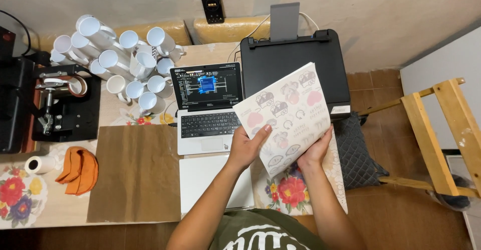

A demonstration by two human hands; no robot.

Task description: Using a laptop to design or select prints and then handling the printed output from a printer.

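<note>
Printed design sheet (286,110) already out of black printer (295,62), held up over laptop (206,107) by left hand (246,147) and right hand (315,149); blank white mugs (120,54) far left look untouched, mug press (62,102) idle.

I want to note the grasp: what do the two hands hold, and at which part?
Both hold one printed sheet by its lower edge: left hand at the lower left corner, right hand at the lower right.
</note>
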